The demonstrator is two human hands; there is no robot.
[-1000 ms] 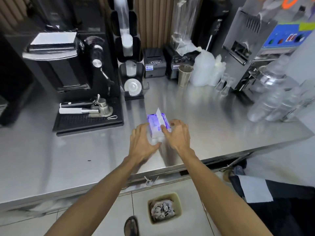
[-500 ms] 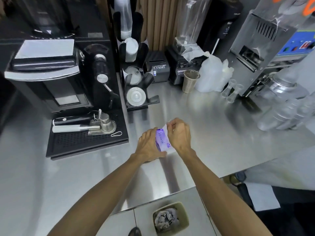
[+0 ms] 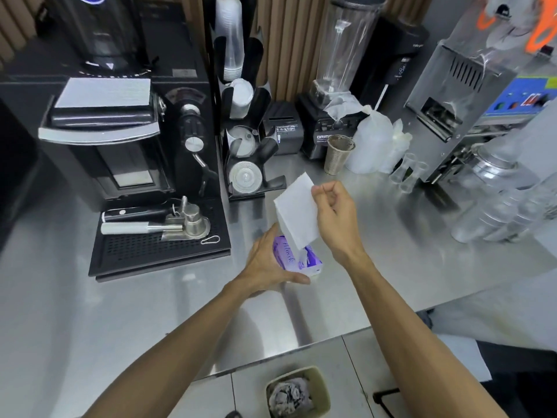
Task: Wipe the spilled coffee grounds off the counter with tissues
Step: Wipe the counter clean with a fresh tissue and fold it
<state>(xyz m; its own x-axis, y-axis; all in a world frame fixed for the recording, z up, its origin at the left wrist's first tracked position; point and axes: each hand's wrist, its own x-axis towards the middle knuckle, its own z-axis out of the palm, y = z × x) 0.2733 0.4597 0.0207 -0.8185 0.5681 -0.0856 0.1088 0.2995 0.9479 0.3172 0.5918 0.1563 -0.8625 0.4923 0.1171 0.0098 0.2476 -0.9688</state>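
Setting: steel bench in a drinks corner, machines along the back wall, bin on the floor below the front edge.
Left hand: left hand clamped on the purple tissue pack, fingers round its near side, holding it down on the bench.
Right hand: right hand raised above the pack, pinching the top corner of a white tissue; the sheet hangs down to the pack's slot, and I cannot tell if it is free.
Grounds: no spill plainly visible on the bench; I cannot place it.
Risk, tray side: a wipe towards the drip tray could push grounds under its edge, where a tissue won't reach.
Risk, pack: if the left hand eases off, the pack may lift with the sheet, as the next sheet already pokes out of the slot.
Risk, tissue: one dry, thin sheet may tear or scatter grounds over the front edge and miss the bin.
Risk, right side: a wide sweep could tip the metal cup or the clear bottles.
Count, tray: one tray; two handled tools on it, one black, one white.
Count, middle: two hands, one pack, one tissue drawn.
Count, right: one metal cup; bottles blurred, several, no firm count.
Count, floor: one bin, crumpled paper inside.
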